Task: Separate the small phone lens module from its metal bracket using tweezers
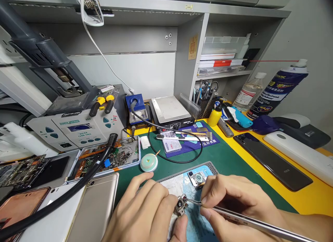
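Near the bottom of the head view, my left hand (148, 210) pinches a small phone camera module (180, 204) between thumb and fingers, its dark round lens showing. My right hand (229, 204) is closed around slim metal tweezers (244, 219). Their curved tip touches the module's upper right side; whether it grips any part there is too small to tell. Below both hands lies a blue and white work pad (191, 221). Just beyond them on the pad rests another small phone part (196, 179) with a round lens ring.
A green mat (231, 162) covers the bench. At left stand a hot-air station (75, 127), a tray (137, 155) of circuit boards, and several phones; a black hose (85, 178) crosses them. A dark phone (273, 160), bottles and a spray can (278, 89) are at right.
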A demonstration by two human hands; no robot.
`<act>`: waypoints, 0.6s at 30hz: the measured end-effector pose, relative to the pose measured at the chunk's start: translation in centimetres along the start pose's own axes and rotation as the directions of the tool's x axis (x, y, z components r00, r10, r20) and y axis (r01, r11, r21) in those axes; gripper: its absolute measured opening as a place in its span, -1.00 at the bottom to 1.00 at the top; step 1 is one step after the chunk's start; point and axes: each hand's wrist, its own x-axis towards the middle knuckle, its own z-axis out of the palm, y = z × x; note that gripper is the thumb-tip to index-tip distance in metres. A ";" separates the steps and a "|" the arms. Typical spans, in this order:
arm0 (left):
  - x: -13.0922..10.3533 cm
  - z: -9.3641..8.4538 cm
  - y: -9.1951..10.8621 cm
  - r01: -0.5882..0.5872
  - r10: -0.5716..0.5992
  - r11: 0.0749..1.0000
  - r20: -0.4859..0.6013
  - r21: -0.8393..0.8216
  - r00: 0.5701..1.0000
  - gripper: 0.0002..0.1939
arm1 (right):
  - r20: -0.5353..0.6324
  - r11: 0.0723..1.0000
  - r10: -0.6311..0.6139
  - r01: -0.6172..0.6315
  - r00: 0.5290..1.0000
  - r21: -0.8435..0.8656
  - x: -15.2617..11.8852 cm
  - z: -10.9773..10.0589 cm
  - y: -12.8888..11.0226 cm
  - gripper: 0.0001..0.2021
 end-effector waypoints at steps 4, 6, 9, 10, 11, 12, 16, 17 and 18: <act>0.1 -0.1 -0.1 -0.002 0.002 1.000 0.000 0.008 1.000 -0.87 | 0.012 0.999 -0.041 0.041 0.999 0.033 -0.1 0.1 0.3 -0.80; 0.1 -0.2 -0.2 -0.019 0.019 1.000 -0.006 0.009 1.000 -0.85 | 0.000 0.995 -0.080 0.080 0.997 0.055 -0.1 0.2 0.5 -0.79; 0.1 -0.1 -0.3 -0.035 0.035 0.999 -0.006 0.008 0.999 -0.85 | -0.004 0.990 -0.112 0.112 0.994 0.087 0.1 0.3 0.7 -0.78; 0.1 -0.1 -0.4 -0.034 0.034 0.999 -0.006 0.009 0.999 -0.85 | 0.006 0.989 -0.112 0.111 0.994 0.094 0.1 0.3 0.7 -0.78; 0.1 -0.1 -0.4 -0.037 0.037 0.999 -0.009 0.010 0.999 -0.85 | 0.018 0.989 -0.115 0.113 0.993 0.101 0.2 0.3 0.7 -0.78; 0.1 0.0 -0.4 -0.036 0.036 0.999 -0.012 0.012 0.999 -0.85 | 0.028 0.988 -0.118 0.114 0.993 0.105 0.2 0.3 0.7 -0.78; 0.2 0.0 -0.3 -0.034 0.034 0.999 -0.019 0.015 0.999 -0.84 | 0.028 0.988 -0.110 0.107 0.993 0.109 -0.1 0.2 0.8 -0.78; 0.2 0.0 -0.3 -0.033 0.033 0.999 -0.022 0.011 0.999 -0.83 | 0.021 0.989 -0.106 0.104 0.994 0.108 -0.2 0.2 0.8 -0.78; 0.2 0.0 -0.2 -0.029 0.029 1.000 -0.022 0.005 0.999 -0.83 | 0.016 0.989 -0.102 0.100 0.995 0.108 -0.3 0.2 0.9 -0.77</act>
